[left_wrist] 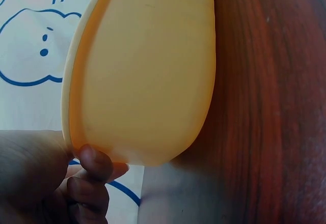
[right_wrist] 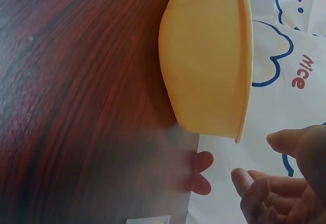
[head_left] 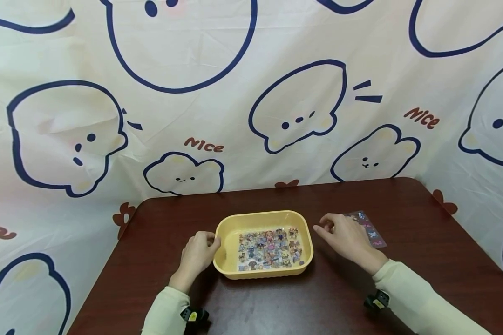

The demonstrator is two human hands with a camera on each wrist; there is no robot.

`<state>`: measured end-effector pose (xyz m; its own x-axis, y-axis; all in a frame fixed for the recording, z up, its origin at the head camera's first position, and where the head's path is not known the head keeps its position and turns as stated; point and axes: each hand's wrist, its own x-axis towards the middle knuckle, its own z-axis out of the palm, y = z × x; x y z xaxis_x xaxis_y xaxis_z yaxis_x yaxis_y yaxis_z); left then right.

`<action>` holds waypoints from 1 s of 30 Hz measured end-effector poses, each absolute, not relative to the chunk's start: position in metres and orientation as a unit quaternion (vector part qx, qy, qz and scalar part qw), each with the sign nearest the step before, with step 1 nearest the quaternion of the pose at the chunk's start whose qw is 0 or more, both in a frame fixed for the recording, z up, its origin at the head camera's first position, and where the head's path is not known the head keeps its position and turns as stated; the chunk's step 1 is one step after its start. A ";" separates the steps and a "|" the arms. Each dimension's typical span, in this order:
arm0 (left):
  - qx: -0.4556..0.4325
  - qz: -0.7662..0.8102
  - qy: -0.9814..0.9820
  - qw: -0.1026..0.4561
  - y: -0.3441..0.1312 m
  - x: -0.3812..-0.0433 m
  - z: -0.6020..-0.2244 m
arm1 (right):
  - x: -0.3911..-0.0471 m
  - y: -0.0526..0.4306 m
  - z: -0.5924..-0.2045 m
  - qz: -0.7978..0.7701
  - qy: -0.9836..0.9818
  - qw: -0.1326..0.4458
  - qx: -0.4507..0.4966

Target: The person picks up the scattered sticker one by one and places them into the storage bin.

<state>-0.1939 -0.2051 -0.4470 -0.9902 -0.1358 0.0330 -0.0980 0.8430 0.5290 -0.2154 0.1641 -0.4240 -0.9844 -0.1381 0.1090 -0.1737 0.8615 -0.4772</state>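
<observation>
A yellow plastic basin (head_left: pixel 261 276) stands on the table, with a clear sheet of small cartoon stickers (head_left: pixel 269 249) lying flat on its bottom. My left hand (head_left: pixel 197 253) grips the basin's left rim, thumb on one side and curled fingers on the other, as the left wrist view also shows. To the right of the basin, apart from its rim, my right hand (head_left: pixel 345 235) hovers with thumb and fingers spread and nothing between them. Partly behind that hand lies a second sticker sheet (head_left: pixel 374 235), dark with small colourful figures.
The dark reddish-brown wooden table (head_left: pixel 260 307) fills the lower part of the head view. White cloth (head_left: pixel 234 116) printed with blue cartoon outlines hangs behind and beside it. Each wrist carries a black strapped device, the right one (head_left: pixel 377 300) low over the table.
</observation>
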 end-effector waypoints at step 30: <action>0.064 -0.277 -0.958 0.034 -0.205 -0.194 -0.447 | -0.226 0.192 -0.437 0.211 -0.975 0.024 0.064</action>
